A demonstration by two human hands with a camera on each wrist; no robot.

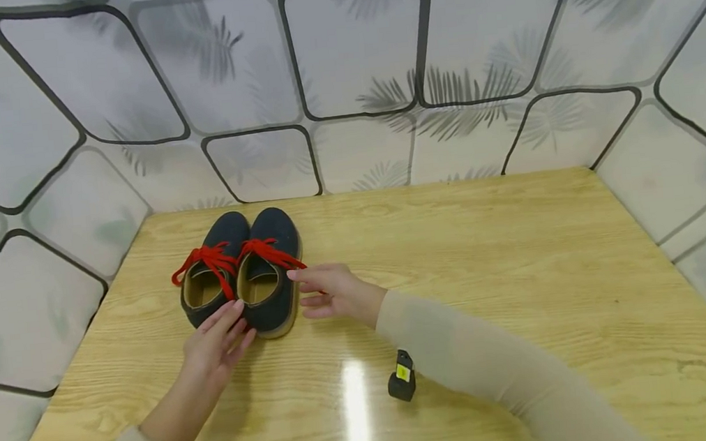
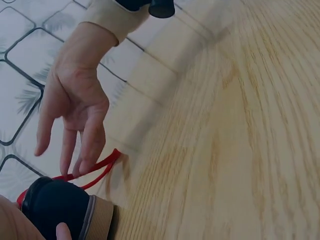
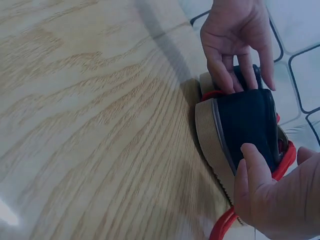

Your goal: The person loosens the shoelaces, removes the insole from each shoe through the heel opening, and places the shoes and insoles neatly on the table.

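Observation:
Two dark navy shoes stand side by side at the left of the table, toes away from me. Red laces (image 1: 206, 256) cross the left shoe (image 1: 230, 229), and more hang over the right shoe (image 1: 274, 229). My left hand (image 1: 215, 341) is at the heels, its fingertips touching the back of the right shoe, as the right wrist view also shows. Beside that shoe's outer side is my right hand (image 1: 340, 291), fingers extended near a red lace loop (image 2: 106, 167). Whether its fingertips touch the lace is unclear.
The wood-grain table (image 1: 488, 257) extends to the right of the shoes. Patterned fabric walls (image 1: 357, 52) rise at the back and both sides. A small black device (image 1: 401, 381) hangs at my right sleeve.

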